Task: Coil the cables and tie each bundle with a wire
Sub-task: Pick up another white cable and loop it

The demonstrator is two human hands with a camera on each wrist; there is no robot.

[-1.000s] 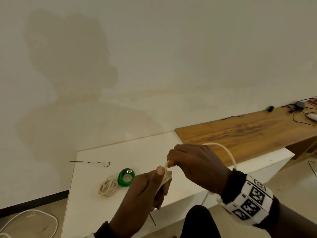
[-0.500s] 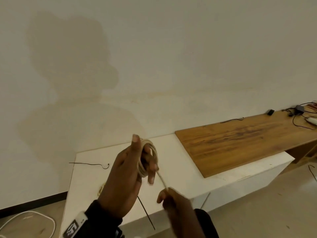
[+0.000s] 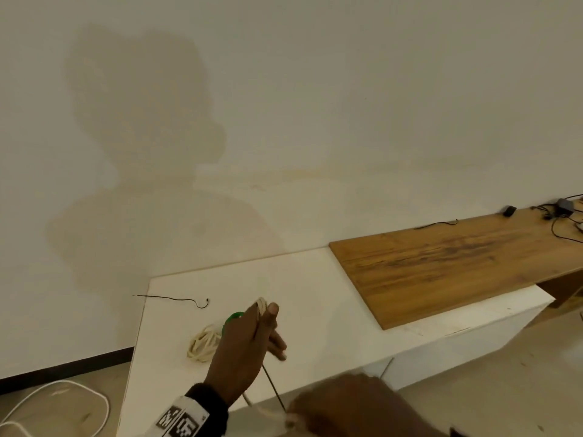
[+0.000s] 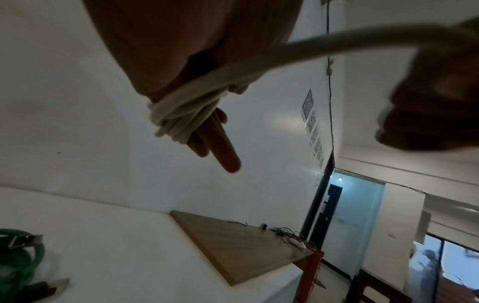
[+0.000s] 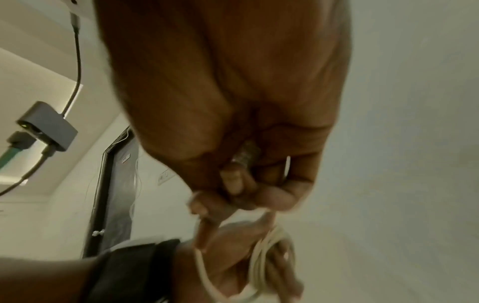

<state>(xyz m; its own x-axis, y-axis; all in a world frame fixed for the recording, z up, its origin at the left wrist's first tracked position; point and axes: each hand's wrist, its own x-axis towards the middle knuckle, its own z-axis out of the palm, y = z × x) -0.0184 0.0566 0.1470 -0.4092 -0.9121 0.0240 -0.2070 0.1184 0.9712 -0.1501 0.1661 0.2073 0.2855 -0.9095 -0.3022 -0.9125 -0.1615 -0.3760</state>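
The cream cable (image 3: pixel 261 303) is where I keep my attention: its loops sit wound around the fingers of my left hand (image 3: pixel 243 351), held up above the near part of the white tabletop (image 3: pixel 315 298). The thumb is raised against the top of the coil and the fingers are straight through it. My right hand (image 3: pixel 353 405) is low at the near edge of the head view, curled around the free tail of the same cable (image 5: pixel 204 272) — the right wrist view shows a metal plug end inside that fist.

To do this wrap well, I judge the tail wants steady, light tension so each turn lies beside the one before rather than crossing it. A thin dark wire (image 3: pixel 273 386) hangs below my left hand — probably the tie, so it must not get buried in the loops. On the tabletop further left lie a cream bundle (image 3: pixel 203 343) and a green coil (image 4: pixel 18 264).
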